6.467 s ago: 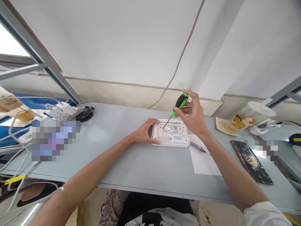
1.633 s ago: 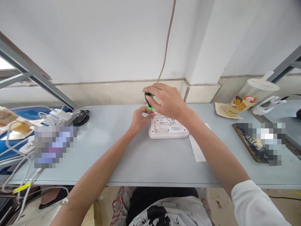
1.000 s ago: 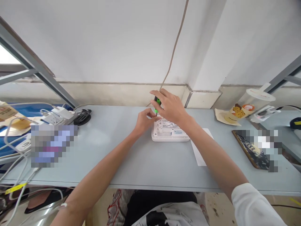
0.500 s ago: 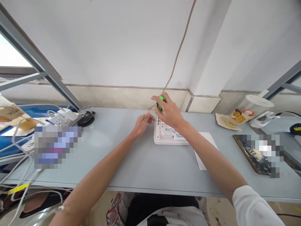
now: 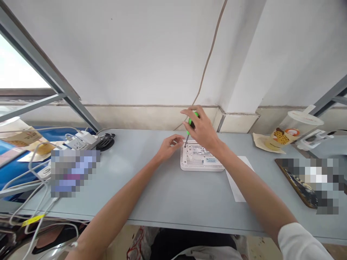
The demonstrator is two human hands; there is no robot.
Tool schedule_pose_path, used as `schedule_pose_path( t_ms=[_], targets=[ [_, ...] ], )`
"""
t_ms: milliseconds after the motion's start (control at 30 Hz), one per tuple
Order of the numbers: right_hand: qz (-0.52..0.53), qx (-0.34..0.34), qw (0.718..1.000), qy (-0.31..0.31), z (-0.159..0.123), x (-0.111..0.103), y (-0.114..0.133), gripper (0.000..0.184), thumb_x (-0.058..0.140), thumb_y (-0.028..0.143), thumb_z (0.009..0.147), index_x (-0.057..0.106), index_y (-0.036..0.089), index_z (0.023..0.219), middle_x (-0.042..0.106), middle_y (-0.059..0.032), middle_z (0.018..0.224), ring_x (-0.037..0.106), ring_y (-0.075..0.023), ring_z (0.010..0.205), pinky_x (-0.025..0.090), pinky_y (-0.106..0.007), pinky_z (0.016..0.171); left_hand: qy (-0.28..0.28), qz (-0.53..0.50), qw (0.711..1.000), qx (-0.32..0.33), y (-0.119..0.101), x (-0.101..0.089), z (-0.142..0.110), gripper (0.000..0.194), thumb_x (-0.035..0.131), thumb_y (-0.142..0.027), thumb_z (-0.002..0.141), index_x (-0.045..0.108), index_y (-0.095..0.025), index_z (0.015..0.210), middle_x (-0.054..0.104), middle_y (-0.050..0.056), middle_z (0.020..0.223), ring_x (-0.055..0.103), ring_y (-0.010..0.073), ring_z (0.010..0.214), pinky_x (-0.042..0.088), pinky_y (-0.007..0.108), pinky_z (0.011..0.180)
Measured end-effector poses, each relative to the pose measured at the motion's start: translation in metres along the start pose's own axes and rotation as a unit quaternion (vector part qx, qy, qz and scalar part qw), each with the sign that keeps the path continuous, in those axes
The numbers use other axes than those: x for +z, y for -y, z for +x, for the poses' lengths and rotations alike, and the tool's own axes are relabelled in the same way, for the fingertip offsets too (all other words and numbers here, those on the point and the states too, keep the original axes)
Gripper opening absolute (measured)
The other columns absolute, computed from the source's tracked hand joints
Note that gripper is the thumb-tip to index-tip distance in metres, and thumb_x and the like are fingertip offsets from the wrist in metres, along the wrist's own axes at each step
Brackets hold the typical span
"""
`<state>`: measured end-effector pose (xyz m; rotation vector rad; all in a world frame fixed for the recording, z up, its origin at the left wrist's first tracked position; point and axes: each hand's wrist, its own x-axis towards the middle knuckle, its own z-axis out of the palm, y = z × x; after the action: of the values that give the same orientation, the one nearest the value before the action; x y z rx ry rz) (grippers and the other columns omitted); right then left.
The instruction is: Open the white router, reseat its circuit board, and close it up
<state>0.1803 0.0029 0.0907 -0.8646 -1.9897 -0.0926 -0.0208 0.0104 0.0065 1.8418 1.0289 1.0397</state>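
A white perforated router (image 5: 202, 159) lies underside up on the grey table (image 5: 151, 200), with its label showing. My right hand (image 5: 202, 129) is shut around a screwdriver with a green and black handle (image 5: 192, 122). Its thin metal shaft slants down, and the tip meets the router's far left corner. My left hand (image 5: 170, 147) is beside that corner, its fingers slightly apart and holding nothing. Its fingertips are close to the router's edge, but contact is hard to tell.
A white sheet of paper (image 5: 237, 182) lies under my right forearm. A power strip with white adapters (image 5: 81, 141) and loose white cables sits at left. A plastic cup (image 5: 298, 124) stands on a printed wrapper at right, near a dark board (image 5: 298, 189). The wall is behind.
My left hand has let go of the screwdriver shaft and moved beside the router. The screwdriver has come down, its tip now on the router's corner. The view has shifted slightly.
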Motion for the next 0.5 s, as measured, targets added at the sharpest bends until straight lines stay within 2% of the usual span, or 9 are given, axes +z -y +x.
schedule_pose_path(
  t_ms=[100,233,367,500],
  targets=[
    [0.009,-0.004,0.998,-0.059,0.003,-0.012,-0.004,0.027,0.051,0.023,0.103,0.060,0.026,0.128,0.059,-0.0113,0.122,0.061,-0.0178,0.077,0.057,-0.041,0.083,0.030,0.003,0.999,0.019,-0.004,0.000,-0.002,0.040,0.073,-0.038,0.084,0.072,-0.023,0.121,0.073,0.005,0.109,0.066,0.0209,0.099,0.054,0.035,0.090],
    [0.010,0.002,0.994,-0.105,0.005,-0.026,-0.006,0.024,0.055,0.023,0.102,0.062,0.026,0.124,0.061,-0.0096,0.116,0.064,-0.0195,0.081,0.058,-0.042,0.084,0.030,0.022,0.999,0.026,-0.005,0.004,-0.004,0.031,0.075,-0.042,0.083,0.077,-0.021,0.107,0.074,0.006,0.104,0.067,0.0201,0.092,0.056,0.036,0.088],
    [0.017,0.019,0.994,-0.105,0.005,-0.028,-0.005,0.023,0.052,0.028,0.103,0.061,0.029,0.124,0.062,-0.0088,0.118,0.064,-0.0184,0.077,0.059,-0.042,0.080,0.005,0.051,0.999,-0.001,-0.005,0.006,-0.004,0.032,0.075,-0.052,0.086,0.081,-0.022,0.094,0.076,0.006,0.098,0.065,0.0182,0.084,0.055,0.035,0.085],
    [0.005,0.020,0.995,-0.101,0.008,-0.037,-0.003,0.024,0.052,0.028,0.103,0.061,0.029,0.124,0.063,-0.0091,0.119,0.066,-0.0204,0.083,0.060,-0.045,0.085,-0.009,0.069,0.998,-0.009,-0.007,0.003,-0.003,0.030,0.074,-0.051,0.087,0.081,-0.021,0.090,0.077,0.005,0.095,0.063,0.0179,0.081,0.053,0.034,0.080]
  ],
)
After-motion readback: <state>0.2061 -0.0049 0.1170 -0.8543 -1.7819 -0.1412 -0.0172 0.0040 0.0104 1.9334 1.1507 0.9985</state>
